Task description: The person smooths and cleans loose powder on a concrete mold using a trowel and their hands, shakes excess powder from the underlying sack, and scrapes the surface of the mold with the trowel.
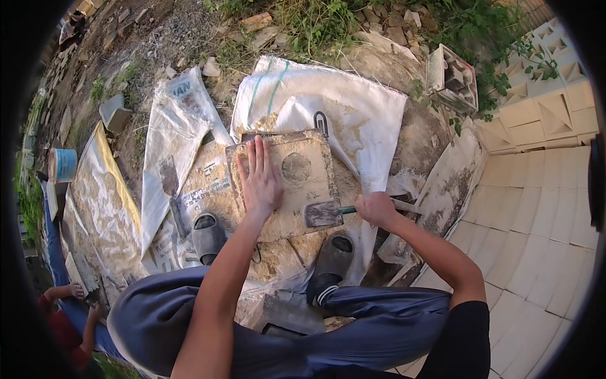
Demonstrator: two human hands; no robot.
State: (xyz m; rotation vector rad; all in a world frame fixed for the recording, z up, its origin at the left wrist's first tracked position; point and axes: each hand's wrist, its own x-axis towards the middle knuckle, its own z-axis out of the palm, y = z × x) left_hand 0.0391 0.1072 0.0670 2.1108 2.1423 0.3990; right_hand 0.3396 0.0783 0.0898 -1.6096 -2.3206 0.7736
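Observation:
My left hand (261, 182) lies flat, fingers stretched out, on the left part of a square, sand-coated mould (303, 208). A round, sandy patch (296, 167) shows on the mould's face, right of my fingers. My right hand (377, 210) is closed round the green handle of a square-ended trowel (323, 214). The trowel's dirty blade rests on or just over the mould's lower right part; I cannot tell if it touches. A dark metal loop (321, 124) sticks up at the mould's top right corner.
White sacks (379, 117) with loose sand lie under and round the mould. Another trowel (168, 180) lies left. Pale patterned blocks (530, 189) are stacked at right, near a box-like mould (452, 79). A bucket (65, 165) and another person's hands (77, 291) are at far left.

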